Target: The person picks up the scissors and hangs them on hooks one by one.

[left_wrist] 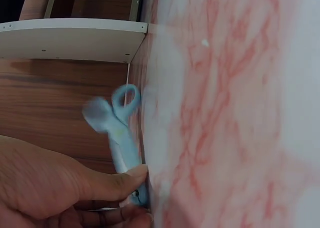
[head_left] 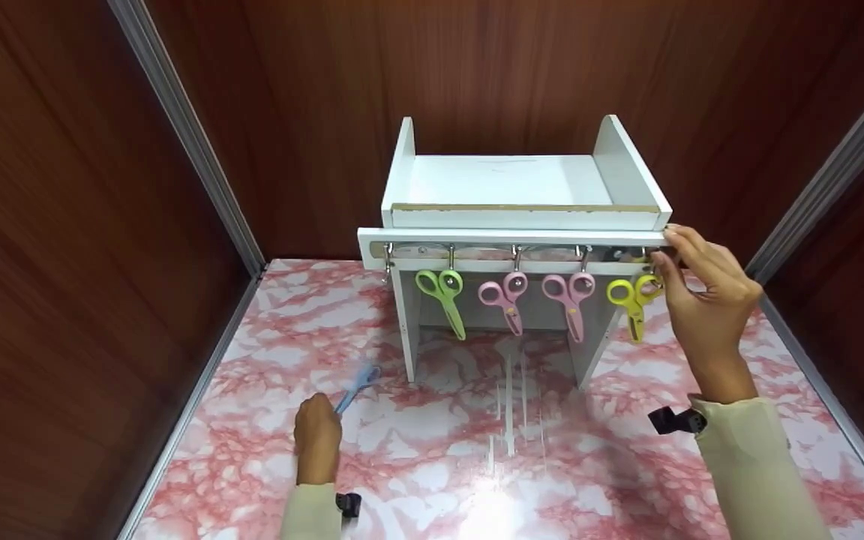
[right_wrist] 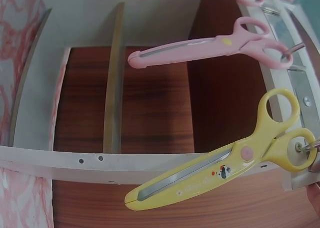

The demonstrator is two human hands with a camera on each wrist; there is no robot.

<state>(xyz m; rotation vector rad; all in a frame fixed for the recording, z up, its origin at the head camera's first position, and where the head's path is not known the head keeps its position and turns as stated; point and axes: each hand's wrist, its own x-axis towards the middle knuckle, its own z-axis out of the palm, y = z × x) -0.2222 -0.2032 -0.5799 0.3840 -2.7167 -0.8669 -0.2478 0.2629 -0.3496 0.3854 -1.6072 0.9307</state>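
Observation:
Blue scissors (left_wrist: 122, 138) are pinched at the blade end between the thumb and fingers of my left hand (head_left: 317, 431), low over the table, handles pointing away and slightly blurred. My right hand (head_left: 713, 289) grips the right end of the white hook rail (head_left: 514, 238) with thumb and fingers. Hanging by their handle loops from the rail's metal hooks are green scissors (head_left: 443, 300), two pairs of pink scissors (head_left: 508, 304) and yellow scissors (right_wrist: 200, 173), the yellow pair beside my right hand. The leftmost hook (head_left: 388, 259) holds no scissors.
Behind the rail stands a white shelf unit (head_left: 402, 315) with a tray-like top (head_left: 507, 180) on a red-and-white marbled table (head_left: 274, 375). Brown wood-grain panels (head_left: 492, 75) with metal edge strips (head_left: 184, 127) enclose the table at the back and sides.

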